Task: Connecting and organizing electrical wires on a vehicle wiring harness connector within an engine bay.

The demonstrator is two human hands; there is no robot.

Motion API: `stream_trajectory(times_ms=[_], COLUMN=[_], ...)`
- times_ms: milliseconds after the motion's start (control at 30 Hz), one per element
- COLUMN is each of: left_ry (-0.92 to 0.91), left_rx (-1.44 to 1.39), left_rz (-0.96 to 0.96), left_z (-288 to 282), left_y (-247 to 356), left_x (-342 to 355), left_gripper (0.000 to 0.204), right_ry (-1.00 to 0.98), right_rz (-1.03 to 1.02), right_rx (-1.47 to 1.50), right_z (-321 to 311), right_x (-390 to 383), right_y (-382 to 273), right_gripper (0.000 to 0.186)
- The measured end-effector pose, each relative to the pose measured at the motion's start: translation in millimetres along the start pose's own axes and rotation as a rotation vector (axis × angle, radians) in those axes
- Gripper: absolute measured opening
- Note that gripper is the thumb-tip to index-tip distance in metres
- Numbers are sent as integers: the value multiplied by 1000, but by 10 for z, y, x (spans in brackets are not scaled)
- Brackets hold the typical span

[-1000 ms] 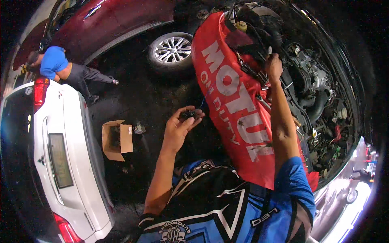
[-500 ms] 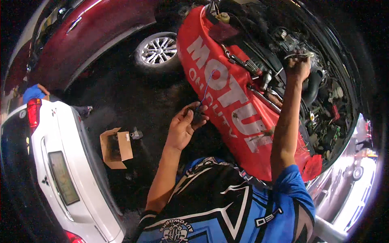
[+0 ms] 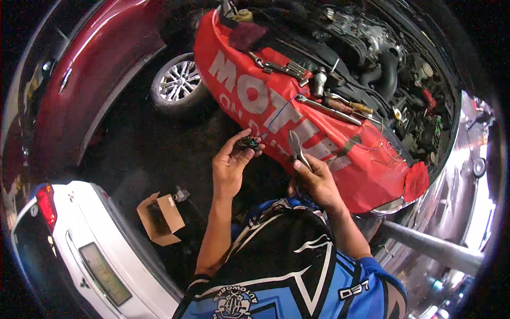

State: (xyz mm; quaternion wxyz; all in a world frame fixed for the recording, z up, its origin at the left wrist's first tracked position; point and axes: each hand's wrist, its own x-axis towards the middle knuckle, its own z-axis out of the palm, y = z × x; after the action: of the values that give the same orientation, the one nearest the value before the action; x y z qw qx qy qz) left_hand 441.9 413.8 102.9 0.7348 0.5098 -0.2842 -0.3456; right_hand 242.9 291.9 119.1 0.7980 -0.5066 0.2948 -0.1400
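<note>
My left hand [image 3: 229, 164] is closed on a small black electrical part [image 3: 248, 143], held by thumb and fingertips in front of my chest. A thin blue wire [image 3: 276, 118] runs up from that part over the red fender cover [image 3: 340, 181]. To its right, my right hand [image 3: 314, 179] grips a pair of pliers [image 3: 296, 144], jaws pointing up and apart from the part. The handles are mostly hidden in my palm.
Wrenches [image 3: 284, 70], a ratchet [image 3: 320, 82] and a screwdriver [image 3: 340, 105] lie along the cover's upper edge, beside the open engine bay [image 3: 385, 58]. An open cardboard box [image 3: 169, 212] sits on the floor near a white car [image 3: 101, 234]. A wheel [image 3: 179, 81] stands behind.
My right hand has come back from over the engine to beside my left hand, with the pliers now plainly visible. My left hand still holds the black part. The view has shifted.
</note>
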Motion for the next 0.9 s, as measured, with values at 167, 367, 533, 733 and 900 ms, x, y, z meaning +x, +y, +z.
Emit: stream_trajectory(times_ms=[167, 367, 533, 733, 900], left_ry=[-25, -46, -24, -11, -5], left_rx=[30, 93, 144, 238, 254], left_rz=[-33, -13, -22, 28, -10], left_z=[117, 130, 131, 120, 84], left_y=[53, 139, 248, 265, 251], left_x=[33, -1, -66, -124, -158], left_gripper=[42, 40, 40, 40, 41], right_ry=[-139, -83, 38, 33, 26], right_rz=[78, -91, -499, -542, -640], right_rx=[-47, -312, -826, -864, -945], right_z=[-23, 18, -3, 62, 55], right_x=[-55, 10, 125, 185, 247], right_y=[-99, 35, 150, 85, 89], right_gripper=[38, 36, 41, 51, 52])
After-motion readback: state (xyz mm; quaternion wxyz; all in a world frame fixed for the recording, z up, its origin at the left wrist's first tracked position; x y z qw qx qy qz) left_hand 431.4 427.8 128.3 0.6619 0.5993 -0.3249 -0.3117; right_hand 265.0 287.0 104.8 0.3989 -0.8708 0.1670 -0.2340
